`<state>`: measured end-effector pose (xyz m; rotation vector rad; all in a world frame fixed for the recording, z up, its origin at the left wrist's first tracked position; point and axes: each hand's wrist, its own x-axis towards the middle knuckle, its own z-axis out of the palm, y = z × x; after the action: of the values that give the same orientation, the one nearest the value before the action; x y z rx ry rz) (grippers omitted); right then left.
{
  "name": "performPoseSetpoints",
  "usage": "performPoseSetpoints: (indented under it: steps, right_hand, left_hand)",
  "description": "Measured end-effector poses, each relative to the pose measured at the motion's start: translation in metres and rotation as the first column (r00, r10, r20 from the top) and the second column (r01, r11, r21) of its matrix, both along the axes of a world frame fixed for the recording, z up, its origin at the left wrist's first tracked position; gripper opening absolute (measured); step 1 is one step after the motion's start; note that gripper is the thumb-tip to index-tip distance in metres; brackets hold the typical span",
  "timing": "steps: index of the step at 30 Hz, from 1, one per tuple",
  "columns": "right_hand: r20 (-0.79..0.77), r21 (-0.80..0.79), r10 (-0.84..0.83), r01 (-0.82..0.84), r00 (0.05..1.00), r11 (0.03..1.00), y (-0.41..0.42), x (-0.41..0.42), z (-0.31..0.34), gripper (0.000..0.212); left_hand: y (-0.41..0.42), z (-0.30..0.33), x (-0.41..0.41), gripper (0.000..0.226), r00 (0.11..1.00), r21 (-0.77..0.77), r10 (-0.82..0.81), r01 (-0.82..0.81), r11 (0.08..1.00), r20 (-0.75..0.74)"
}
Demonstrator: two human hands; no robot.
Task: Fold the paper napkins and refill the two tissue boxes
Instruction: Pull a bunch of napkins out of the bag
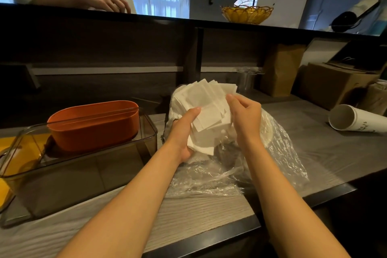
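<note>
A loose stack of white paper napkins (206,109) is held up over a crumpled clear plastic bag (272,153) on the counter. My left hand (184,130) grips the stack from below and the left, thumb on top. My right hand (244,115) pinches the right edge of the upper napkins with curled fingers. To the left, an orange oval tissue box (94,123) stands open inside a clear smoky rectangular box (117,153); both look empty of napkins.
A white paper cup (356,120) lies on its side at the right. Brown cardboard boxes (333,84) and a paper bag (281,69) stand behind it. A yellow wicker basket (247,13) sits on the raised ledge. Another person's hand (104,0) rests on that ledge, upper left.
</note>
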<state>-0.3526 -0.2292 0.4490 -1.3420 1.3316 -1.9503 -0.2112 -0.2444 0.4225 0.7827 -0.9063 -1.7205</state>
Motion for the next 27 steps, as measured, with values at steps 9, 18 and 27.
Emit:
performPoseSetpoints:
  steps: [9,18,27]
  right_hand:
    - [0.064,0.174,-0.050,0.038,0.997,0.984,-0.002,0.001,0.003,0.040]
    - [0.165,0.136,-0.163,0.142,0.973,0.981,-0.004,-0.011,0.003,0.013]
    - [0.305,-0.081,0.301,-0.291,0.903,0.953,0.011,-0.006,0.019,0.017]
  left_hand:
    - [-0.001,0.001,-0.001,0.031,0.999,0.055,0.047,-0.046,0.997,-0.018]
    - [-0.003,0.000,-0.003,0.017,0.998,0.065,0.059,-0.058,0.996,-0.017]
    - [-0.004,0.000,-0.003,0.037,0.998,0.020,0.041,-0.042,0.999,0.047]
